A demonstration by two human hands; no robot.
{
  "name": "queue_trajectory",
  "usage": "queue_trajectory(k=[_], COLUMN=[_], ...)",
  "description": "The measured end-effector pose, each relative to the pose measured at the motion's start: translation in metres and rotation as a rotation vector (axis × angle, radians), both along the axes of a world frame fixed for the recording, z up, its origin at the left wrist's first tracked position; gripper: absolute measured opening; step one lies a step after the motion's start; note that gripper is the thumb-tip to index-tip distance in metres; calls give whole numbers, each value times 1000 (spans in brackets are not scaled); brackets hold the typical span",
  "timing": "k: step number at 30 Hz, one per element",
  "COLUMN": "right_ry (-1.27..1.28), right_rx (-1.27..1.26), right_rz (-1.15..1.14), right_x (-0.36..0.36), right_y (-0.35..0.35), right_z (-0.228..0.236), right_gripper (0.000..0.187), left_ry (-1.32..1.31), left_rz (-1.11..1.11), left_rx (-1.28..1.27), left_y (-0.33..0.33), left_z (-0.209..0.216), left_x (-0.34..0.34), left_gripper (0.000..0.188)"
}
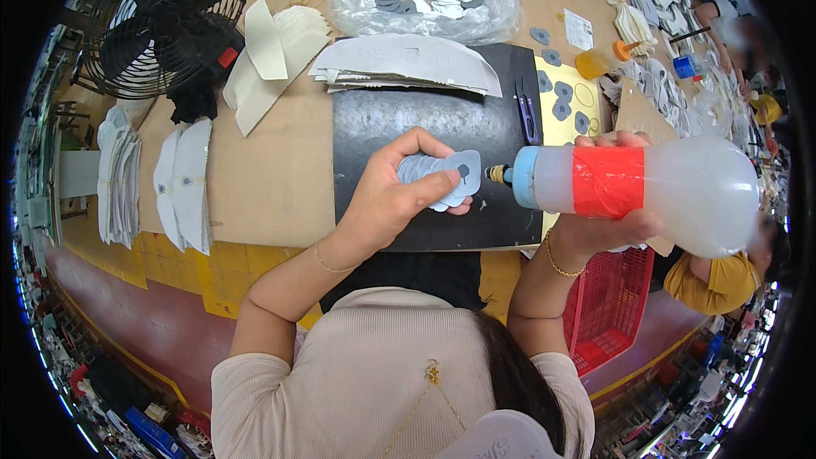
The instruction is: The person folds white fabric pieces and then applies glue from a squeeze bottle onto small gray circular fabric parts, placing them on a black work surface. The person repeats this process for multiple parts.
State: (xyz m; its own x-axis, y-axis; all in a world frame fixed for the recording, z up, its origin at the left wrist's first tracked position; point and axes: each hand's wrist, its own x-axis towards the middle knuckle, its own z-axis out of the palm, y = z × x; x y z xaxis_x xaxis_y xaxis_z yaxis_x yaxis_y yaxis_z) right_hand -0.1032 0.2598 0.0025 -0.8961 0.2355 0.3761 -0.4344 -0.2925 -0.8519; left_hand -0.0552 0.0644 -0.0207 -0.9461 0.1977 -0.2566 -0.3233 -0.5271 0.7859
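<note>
My left hand (pixel 393 191) is closed round a fanned stack of small grey-blue cut patches (pixel 432 177) over the black mat (pixel 365 132). The top patch bears a dark mark. In my right hand (pixel 616 225) lies a translucent squeeze bottle (pixel 697 191) with a blue cap and a red band, tilted onto its side. Its dark nozzle tip (pixel 496 173) points left, close beside the top patch; whether the two touch I cannot tell. Behind the hands, a pile of white curved pieces (pixel 408 64) rests across the mat's far edge.
A black fan (pixel 161 25) stands at the far left. White pieces (pixel 183 187) lie in bundles nearby. A clear plastic bag (pixel 421 0) holds more patches at the back. Purple thread snips (pixel 527 115) and a yellow sheet (pixel 565 106) are right. Below sits a red basket (pixel 608 306); a co-worker's yellow sleeve (pixel 714 280) shows.
</note>
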Motion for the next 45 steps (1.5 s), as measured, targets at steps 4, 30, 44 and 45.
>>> queue_trajectory(k=[4,30,44,45], right_ry=[47,238,-220,-283], right_rx=[-13,399,-673,-706], right_rz=[56,45,260,352], right_x=[5,-6,-21,-24], right_y=[1,2,38,47], right_z=[-7,-3,-4,-7], right_gripper=[98,102,70,69], left_ry=[8,-17,-184,-189], left_rz=[13,-90,-54,-53], left_rx=[17,-49,132,127], left_y=[2,11,5,6], left_z=[-2,1,-1,-1], left_x=[2,-2,-1,-1], left_gripper=[14,15,17,16])
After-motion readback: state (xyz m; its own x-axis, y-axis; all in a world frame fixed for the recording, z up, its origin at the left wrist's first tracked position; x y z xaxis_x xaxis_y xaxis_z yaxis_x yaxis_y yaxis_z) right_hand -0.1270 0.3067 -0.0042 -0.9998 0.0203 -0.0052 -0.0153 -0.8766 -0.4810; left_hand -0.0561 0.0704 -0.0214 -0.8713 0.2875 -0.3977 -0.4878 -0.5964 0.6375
